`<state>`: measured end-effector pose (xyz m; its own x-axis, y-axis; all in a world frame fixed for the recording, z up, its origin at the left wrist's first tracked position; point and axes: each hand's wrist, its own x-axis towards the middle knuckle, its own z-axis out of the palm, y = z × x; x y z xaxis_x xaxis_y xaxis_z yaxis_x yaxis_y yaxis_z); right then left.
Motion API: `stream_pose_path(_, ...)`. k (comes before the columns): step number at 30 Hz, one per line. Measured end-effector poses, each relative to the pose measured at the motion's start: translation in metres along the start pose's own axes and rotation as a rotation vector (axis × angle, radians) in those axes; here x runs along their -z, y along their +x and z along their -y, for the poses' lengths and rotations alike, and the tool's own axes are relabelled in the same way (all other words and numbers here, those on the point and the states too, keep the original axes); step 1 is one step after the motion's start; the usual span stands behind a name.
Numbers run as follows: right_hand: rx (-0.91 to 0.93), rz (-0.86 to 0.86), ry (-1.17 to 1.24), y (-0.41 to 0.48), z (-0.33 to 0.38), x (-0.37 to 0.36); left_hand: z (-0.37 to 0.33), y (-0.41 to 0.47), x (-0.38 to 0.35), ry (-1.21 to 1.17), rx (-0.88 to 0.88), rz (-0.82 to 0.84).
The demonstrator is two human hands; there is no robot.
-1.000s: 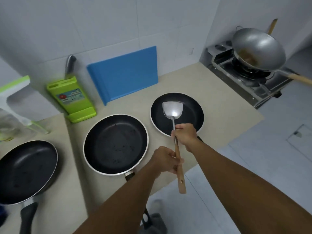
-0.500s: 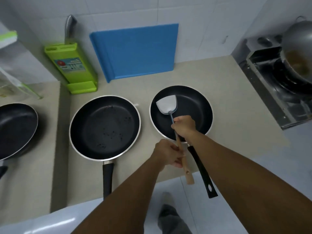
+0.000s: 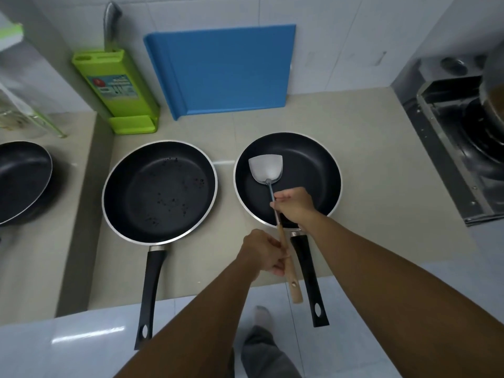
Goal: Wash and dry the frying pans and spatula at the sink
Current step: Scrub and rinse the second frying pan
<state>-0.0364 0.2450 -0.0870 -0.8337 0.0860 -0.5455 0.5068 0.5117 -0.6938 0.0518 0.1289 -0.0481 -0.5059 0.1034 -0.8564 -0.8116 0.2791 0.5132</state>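
Spatula: held by both hands over the small frying pan; its grey metal blade lies above the left half of the pan's dark interior, though whether the blade touches the coating cannot be told. The shaft runs back toward the person and ends in a wooden handle with a hole near its tip.

Right hand: fingers curled round the thin metal shaft, just behind the blade and above the near part of the pan. Left hand: clenched round the wooden handle, nearer the body; the handle's end sticks out below the fist.

Small frying pan: on the beige counter, right of centre; its black handle points toward the person and overhangs the counter edge, just beside the spatula's wooden end.

Large frying pan: just left of the small one, apart from it; dark specks are scattered over its interior; its handle also overhangs the edge. Third frying pan: far left, on a separate section of counter, partly cut off by the frame.

Against the tiled wall: a blue cutting board stands upright; left of it stands a green knife block with one knife in it. At the far right sits a stove carrying a wok, only partly in view.
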Motion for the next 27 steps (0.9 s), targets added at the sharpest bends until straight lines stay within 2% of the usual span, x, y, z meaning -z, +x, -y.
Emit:
stream_pose_path(4,0.143,0.007,-0.113,-0.007,-0.002,-0.001,0.002,-0.002,0.000,0.027,0.004,0.000)
stream_pose_path(8,0.246,0.001,-0.336,-0.019,-0.008,-0.005,0.008,-0.009,0.004,0.115,-0.011,-0.026)
stream_pose_path(12,0.343,0.018,-0.507,-0.039,0.000,-0.006,0.022,-0.019,0.027,0.364,-0.146,-0.177)
stream_pose_path(16,0.481,0.081,-0.628,-0.073,0.033,-0.018,0.024,-0.057,0.074,0.523,-0.250,-0.384)
stream_pose_path(21,0.581,0.145,-0.690,-0.113,0.082,-0.058,0.036,-0.114,0.155,0.704,-0.265,-0.585)
stream_pose_path(27,0.620,0.197,-0.723,-0.155,0.144,-0.147,0.087,-0.168,0.262,0.666,-0.269,-0.707)
